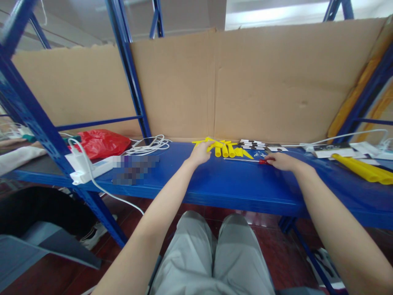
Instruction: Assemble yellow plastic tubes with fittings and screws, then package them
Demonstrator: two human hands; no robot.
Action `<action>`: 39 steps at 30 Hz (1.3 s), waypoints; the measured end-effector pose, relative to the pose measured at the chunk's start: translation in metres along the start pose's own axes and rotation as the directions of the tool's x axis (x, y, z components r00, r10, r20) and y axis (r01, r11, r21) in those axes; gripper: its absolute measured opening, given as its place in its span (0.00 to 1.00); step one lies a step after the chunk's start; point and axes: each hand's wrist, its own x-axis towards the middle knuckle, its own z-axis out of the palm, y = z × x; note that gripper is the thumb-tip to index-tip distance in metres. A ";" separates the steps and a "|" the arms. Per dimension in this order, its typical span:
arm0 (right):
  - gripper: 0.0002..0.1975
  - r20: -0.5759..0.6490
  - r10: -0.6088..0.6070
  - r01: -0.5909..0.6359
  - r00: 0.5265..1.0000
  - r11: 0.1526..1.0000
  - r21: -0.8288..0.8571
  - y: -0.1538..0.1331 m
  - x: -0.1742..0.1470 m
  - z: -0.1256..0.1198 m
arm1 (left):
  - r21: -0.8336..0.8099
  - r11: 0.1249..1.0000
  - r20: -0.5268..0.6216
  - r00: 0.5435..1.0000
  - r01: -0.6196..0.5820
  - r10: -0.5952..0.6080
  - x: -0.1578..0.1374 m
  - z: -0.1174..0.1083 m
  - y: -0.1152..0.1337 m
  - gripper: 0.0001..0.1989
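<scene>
My left hand [201,153] is closed on a yellow plastic piece [208,140] at the left end of a group of yellow parts; its fingertips are partly hidden. Beside it, several short yellow tubes [225,151] and flat yellow wedge-like pieces [247,154] lie on the blue shelf [221,180]. A screwdriver [263,162] with a red handle and long thin shaft lies flat in front of them, its tip pointing left. My right hand [279,160] has its fingers closed at the handle end. A small clear bag [259,155] of tiny parts sits just behind the handle.
Black-and-white packets [251,144] lie behind the parts. Long yellow tubes [359,169] and white boxes [333,150] are at right. At left are a red bag [102,143], coiled white cable [152,144] and power strip [101,166]. Cardboard [260,82] backs the shelf. Another person's sleeve [23,159] shows far left.
</scene>
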 end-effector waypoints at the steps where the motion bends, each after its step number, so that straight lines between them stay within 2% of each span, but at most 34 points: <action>1: 0.15 0.003 0.001 -0.001 1.000 1.000 -0.002 0.000 0.000 0.000 | 0.078 0.994 -0.005 0.997 -0.078 0.079 -0.001 0.000 -0.002 0.27; 5: 0.15 0.013 -0.005 0.005 1.000 1.000 0.002 -0.001 0.000 0.000 | 0.245 0.915 0.105 0.947 -0.320 0.303 -0.004 0.005 -0.005 0.25; 9: 0.14 0.017 -0.035 0.035 0.999 0.999 0.004 -0.001 -0.001 0.000 | 0.289 0.855 0.182 0.902 -0.430 0.392 -0.005 0.015 -0.003 0.28; 14: 0.14 0.009 -0.040 0.040 0.999 0.999 -0.006 -0.001 -0.001 0.000 | 0.333 0.831 0.208 0.894 -0.445 0.396 -0.004 0.024 -0.002 0.28; 22: 0.14 0.009 -0.009 0.009 1.000 1.000 -0.021 -0.003 0.000 0.002 | 0.287 0.824 0.175 0.873 -0.488 0.456 -0.002 0.026 -0.002 0.28; 28: 0.17 -0.138 -0.057 0.055 0.989 0.998 -0.017 -0.010 0.018 0.009 | 0.279 0.822 0.163 0.868 -0.497 0.470 -0.003 0.026 0.000 0.29; 32: 0.17 -0.062 -0.012 0.010 0.998 0.999 -0.034 -0.016 0.035 0.009 | 0.272 0.815 0.185 0.859 -0.511 0.477 -0.004 0.028 0.003 0.28; 39: 0.16 -0.048 0.011 -0.011 0.999 1.000 -0.016 -0.013 0.057 0.007 | 0.288 0.811 0.204 0.860 -0.509 0.468 -0.007 0.027 0.005 0.27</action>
